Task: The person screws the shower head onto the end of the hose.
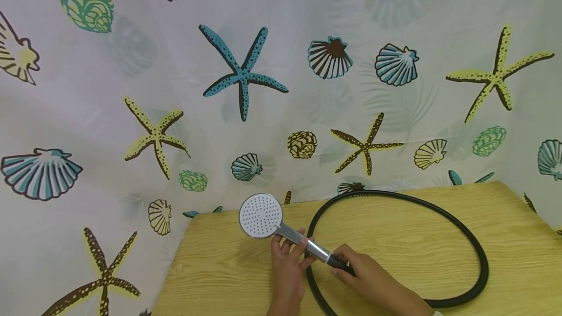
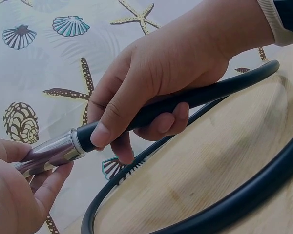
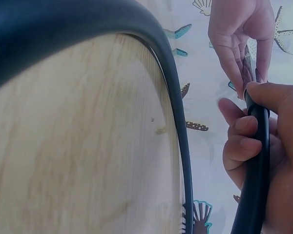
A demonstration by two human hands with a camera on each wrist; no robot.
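A chrome shower head (image 1: 261,215) with a round white dotted face is held above the wooden table, its face toward the head camera. My left hand (image 1: 287,272) grips its silver handle (image 2: 52,155), thumb on one side and fingers on the other. Just below, my right hand (image 1: 366,274) holds the end of a black hose (image 1: 482,262), fingers curled round it and thumb along it in the left wrist view. Hose end and handle base meet in line there, at a silver collar (image 2: 78,142). Most of the handle is hidden by the left hand in the right wrist view.
The hose runs in a wide loop over the light wooden table (image 1: 219,257), its far side reaching the back edge. Behind and to both sides hangs a white curtain (image 1: 290,4) printed with shells and starfish.
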